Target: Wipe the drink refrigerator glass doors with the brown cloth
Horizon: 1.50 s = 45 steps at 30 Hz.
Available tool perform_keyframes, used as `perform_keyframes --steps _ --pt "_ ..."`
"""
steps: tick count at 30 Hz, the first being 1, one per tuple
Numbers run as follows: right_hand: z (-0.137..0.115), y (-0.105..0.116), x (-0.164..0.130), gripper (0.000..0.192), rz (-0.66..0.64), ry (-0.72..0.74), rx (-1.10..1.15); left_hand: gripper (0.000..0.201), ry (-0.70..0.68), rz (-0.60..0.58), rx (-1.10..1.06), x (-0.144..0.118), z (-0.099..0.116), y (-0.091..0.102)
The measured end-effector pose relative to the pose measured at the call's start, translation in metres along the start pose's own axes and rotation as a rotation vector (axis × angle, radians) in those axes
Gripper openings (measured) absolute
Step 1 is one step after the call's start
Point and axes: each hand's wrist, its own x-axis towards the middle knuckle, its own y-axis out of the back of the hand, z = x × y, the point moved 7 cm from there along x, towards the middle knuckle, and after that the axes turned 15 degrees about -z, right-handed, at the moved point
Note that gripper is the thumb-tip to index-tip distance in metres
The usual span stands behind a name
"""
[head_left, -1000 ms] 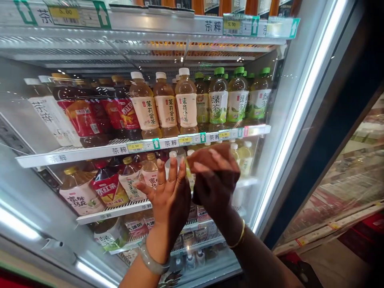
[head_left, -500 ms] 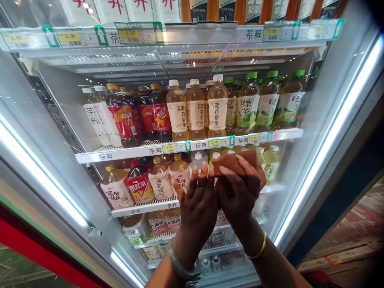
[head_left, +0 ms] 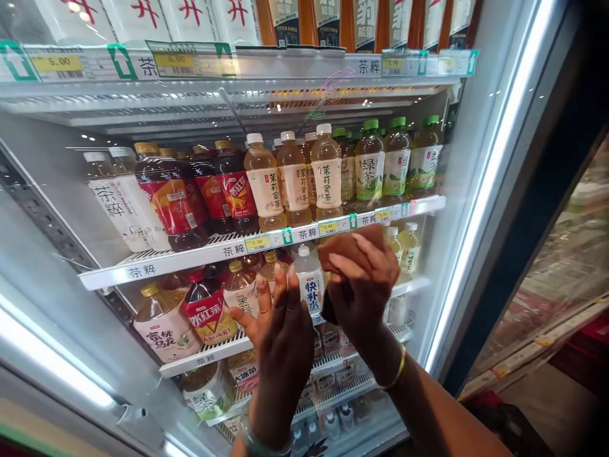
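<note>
My right hand (head_left: 364, 285) grips a folded brown cloth (head_left: 349, 249), its fingers bent over the near side. Part of the cloth hangs below the palm, in shadow. To the left, my left hand (head_left: 280, 324) is raised with its fingers spread and holds nothing. Its fingertips appear against the glass door of a lit drinks cooler; whether they touch the glass I cannot tell. Behind the hands stands a white-labelled bottle (head_left: 307, 279) on the second shelf. A green bangle (head_left: 261, 441) is on my left wrist, a gold one (head_left: 397, 369) on my right.
Bottled teas (head_left: 326, 178) line the shelf above the hands, over a price-tag rail (head_left: 214, 249). Bright light strips (head_left: 485, 184) run down both sides of the cooler. Right of its dark frame, another shelf unit (head_left: 542, 317) is partly in view.
The view has shifted nearer and to the right. My hands have moved apart, the left one lower and away from the cloth. The right hand still holds the cloth.
</note>
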Motion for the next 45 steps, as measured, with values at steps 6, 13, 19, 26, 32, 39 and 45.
perform_keyframes --steps 6,13,19,26,32,39,45 --pt "-0.026 -0.018 -0.045 0.03 -0.173 0.165 0.035 0.07 0.002 0.032 -0.025 -0.013 -0.011 0.005" --pt "-0.012 -0.01 -0.019 0.029 -0.045 -0.026 0.009 0.077 0.038 0.001 0.116 -0.012 -0.028 0.022" --pt "-0.066 -0.036 -0.017 0.033 -0.123 0.085 0.019 0.082 0.04 -0.028 0.175 -0.02 -0.046 0.026" --pt "-0.059 -0.034 -0.049 0.04 -0.202 0.096 0.0 0.079 0.027 0.036 0.075 -0.032 -0.045 0.045" --pt "-0.092 -0.05 -0.016 0.034 -0.108 0.033 0.036 0.077 0.07 0.086 0.064 -0.039 -0.063 0.056" --pt "-0.102 -0.056 -0.063 0.041 -0.278 0.217 0.003 0.072 -0.058 0.102 0.12 -0.055 -0.076 0.059" --pt "-0.106 -0.052 -0.027 0.035 -0.16 0.035 0.059 0.073 0.01 0.071 0.091 -0.06 -0.084 0.07"
